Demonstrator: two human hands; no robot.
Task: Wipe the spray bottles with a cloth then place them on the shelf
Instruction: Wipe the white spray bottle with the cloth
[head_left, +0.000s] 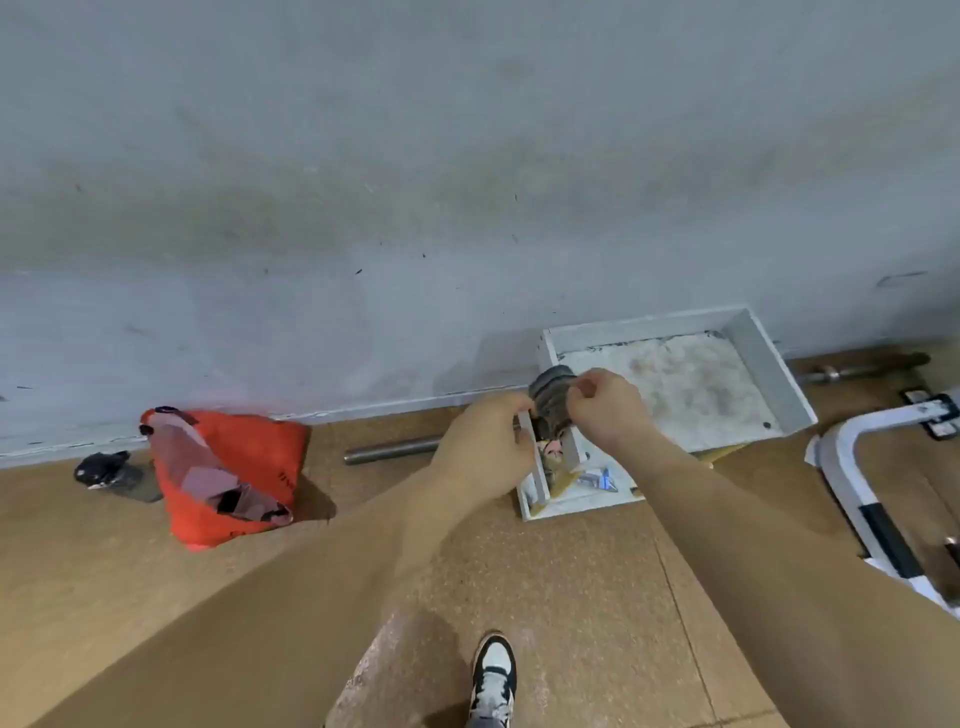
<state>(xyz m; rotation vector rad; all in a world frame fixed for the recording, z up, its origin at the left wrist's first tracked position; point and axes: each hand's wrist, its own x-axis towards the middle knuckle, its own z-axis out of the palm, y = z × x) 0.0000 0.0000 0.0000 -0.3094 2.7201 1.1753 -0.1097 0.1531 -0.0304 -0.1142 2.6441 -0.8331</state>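
Observation:
Both hands are raised in front of me and pinch a grey cloth (551, 400) between them. My left hand (485, 449) grips its left edge and my right hand (605, 408) its right edge. The cloth hangs over the narrow compartment of a white shelf unit (756, 358) that lies on the floor against the wall. Beneath the cloth something yellowish (551, 454) shows in that compartment; I cannot tell what it is. A spray bottle (111, 475) with a black trigger head lies on the floor far to the left, by the wall.
A red bag (244, 478) slumps on the floor beside the spray bottle. A metal bar (392, 451) runs along the wall base. Small blue items (597, 478) lie in the shelf's lower compartment. A white frame (852, 493) stands at the right. My shoe (493, 675) is below.

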